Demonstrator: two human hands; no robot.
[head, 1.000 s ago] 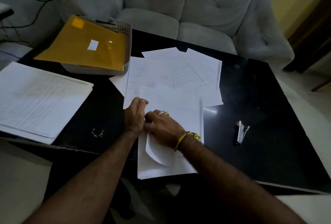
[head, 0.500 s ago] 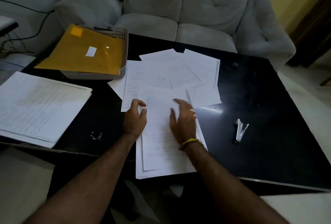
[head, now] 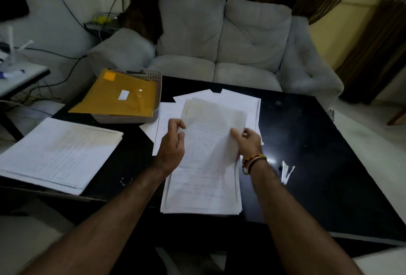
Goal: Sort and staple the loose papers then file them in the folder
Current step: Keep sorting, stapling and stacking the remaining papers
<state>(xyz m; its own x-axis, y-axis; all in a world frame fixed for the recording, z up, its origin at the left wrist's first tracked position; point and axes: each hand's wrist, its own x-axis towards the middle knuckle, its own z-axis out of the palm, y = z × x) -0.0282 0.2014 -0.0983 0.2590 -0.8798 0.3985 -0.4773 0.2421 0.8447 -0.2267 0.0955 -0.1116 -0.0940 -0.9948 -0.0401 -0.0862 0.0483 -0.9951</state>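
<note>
Two hands lifting sheets from a loose paper pile at bench centre.

Lifted sheets (head: 214, 120): blurred, raised over the stack of papers (head: 202, 186); left hand (head: 172, 145) pinches their left edge with curled fingers (head: 179, 124), right hand (head: 249, 140) grips the right edge, thumb on top. Further loose sheets (head: 239, 103) fan out behind. Stapler (head: 286, 171): right of the stack, apart. Yellow folder (head: 116, 96): lying on a grey tray (head: 157, 90), back left. Second paper pile (head: 59, 153): left edge of black bench (head: 318, 142).
</note>
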